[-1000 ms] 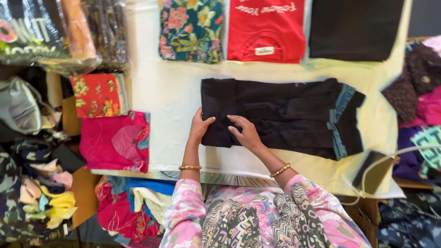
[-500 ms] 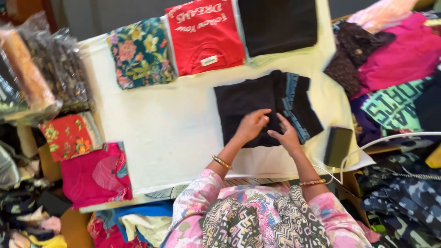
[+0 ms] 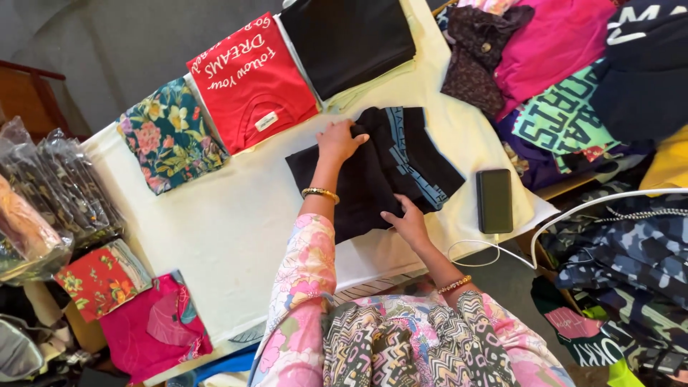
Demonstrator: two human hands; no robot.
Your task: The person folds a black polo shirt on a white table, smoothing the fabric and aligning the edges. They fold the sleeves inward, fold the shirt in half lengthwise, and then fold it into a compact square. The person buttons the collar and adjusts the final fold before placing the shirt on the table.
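Left hand (image 3: 340, 141) lies palm down on far edge of the black garment (image 3: 373, 179), fingers curled over the cloth there, pinching it. Right hand (image 3: 408, 221) presses flat on the near edge, fingers spread, gripping nothing. Garment sits folded on the white table (image 3: 215, 215) btwn both hands, blue-striped lining showing just right of left hand. Phone (image 3: 494, 201) w/ white cable (image 3: 502, 251) lies right of right hand, close. Red shirt (image 3: 251, 82) & floral cloth (image 3: 168, 136) lie beyond left hand, apart from it.
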